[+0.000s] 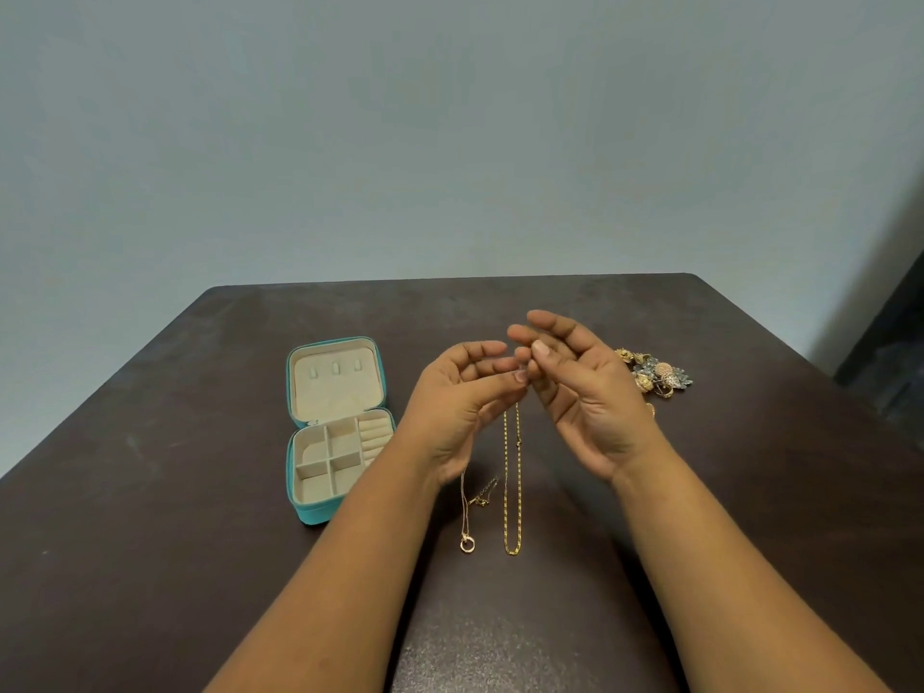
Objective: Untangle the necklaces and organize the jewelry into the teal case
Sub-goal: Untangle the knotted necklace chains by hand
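Observation:
A gold chain necklace (pixel 512 482) hangs as a long loop from my fingertips above the dark table (pixel 150 567). My left hand (pixel 460 407) and my right hand (pixel 585 392) are raised, palms toward me, and both pinch the chain's top end where the fingertips meet. A thinner necklace with a ring pendant (pixel 467 542) hangs below my left hand; where its top is held is hidden. The teal case (pixel 310 515) lies open at the left, its cream lid flat and its compartments showing.
A heap of gold and silver brooches and earrings (pixel 655 375) lies on the table behind my right hand. The table's far edge meets a pale wall. A dark object stands at the far right edge of view.

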